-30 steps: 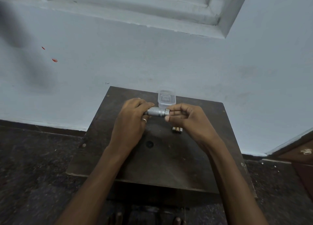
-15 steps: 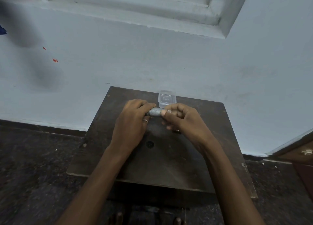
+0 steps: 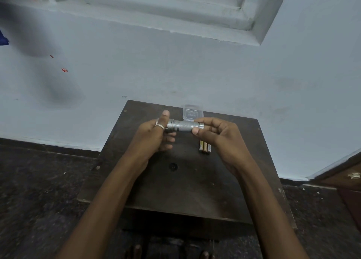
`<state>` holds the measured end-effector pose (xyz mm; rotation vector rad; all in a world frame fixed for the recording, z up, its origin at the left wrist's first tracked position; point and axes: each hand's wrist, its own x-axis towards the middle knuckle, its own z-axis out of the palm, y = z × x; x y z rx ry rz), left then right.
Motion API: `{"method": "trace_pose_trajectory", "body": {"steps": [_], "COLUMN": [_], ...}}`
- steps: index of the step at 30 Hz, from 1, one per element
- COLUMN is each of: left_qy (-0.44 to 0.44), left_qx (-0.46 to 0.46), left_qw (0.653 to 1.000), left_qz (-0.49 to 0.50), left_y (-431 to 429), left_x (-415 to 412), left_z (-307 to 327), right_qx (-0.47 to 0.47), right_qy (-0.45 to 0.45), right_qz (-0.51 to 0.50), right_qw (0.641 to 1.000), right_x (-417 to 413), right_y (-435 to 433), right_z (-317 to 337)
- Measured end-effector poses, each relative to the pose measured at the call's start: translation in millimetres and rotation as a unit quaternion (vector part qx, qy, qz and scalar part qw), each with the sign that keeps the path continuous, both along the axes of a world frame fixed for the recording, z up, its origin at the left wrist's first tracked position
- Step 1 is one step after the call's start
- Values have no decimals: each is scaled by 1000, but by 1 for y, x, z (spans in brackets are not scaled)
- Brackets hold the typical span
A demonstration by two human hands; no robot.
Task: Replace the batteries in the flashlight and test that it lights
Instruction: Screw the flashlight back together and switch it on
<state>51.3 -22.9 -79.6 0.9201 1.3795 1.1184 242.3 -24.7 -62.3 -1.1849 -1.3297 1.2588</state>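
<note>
A short silver flashlight (image 3: pixel 182 125) with a knurled barrel lies level in the air above a small dark wooden table (image 3: pixel 195 180), between both hands. My left hand (image 3: pixel 154 136) holds its left end, fingers curled under it and the ringed thumb sticking up. My right hand (image 3: pixel 216 134) pinches the right end cap between thumb and fingers. Three small batteries (image 3: pixel 204 147) lie side by side on the table just below my right hand.
A small clear plastic box (image 3: pixel 192 112) stands at the table's far edge against the pale blue wall. Dark stone floor surrounds the table. A brown wooden door or cabinet (image 3: pixel 349 178) is at the right. My bare toes show under the near edge.
My right hand has slid right to the end cap, uncovering the barrel and the batteries. My left hand has turned, with the thumb now raised off the flashlight.
</note>
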Motion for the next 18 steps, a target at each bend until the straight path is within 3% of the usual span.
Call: {"method": "trace_pose_trajectory", "body": {"steps": [4, 11, 18], "left_qy": [-70, -103, -97], "left_qx": [20, 38, 42], "left_qw": [997, 994, 993], "left_qz": [25, 30, 46], "left_y": [0, 0, 1], "left_x": [0, 3, 4], "left_z": [1, 4, 2], "right_qx": [-58, -124, -39], "right_qy": [8, -84, -9], "right_qz": [22, -12, 18], "right_qw": [998, 989, 999], "right_x": [-4, -9, 7], "right_y": [1, -2, 3], "right_z": [-3, 5, 1]}}
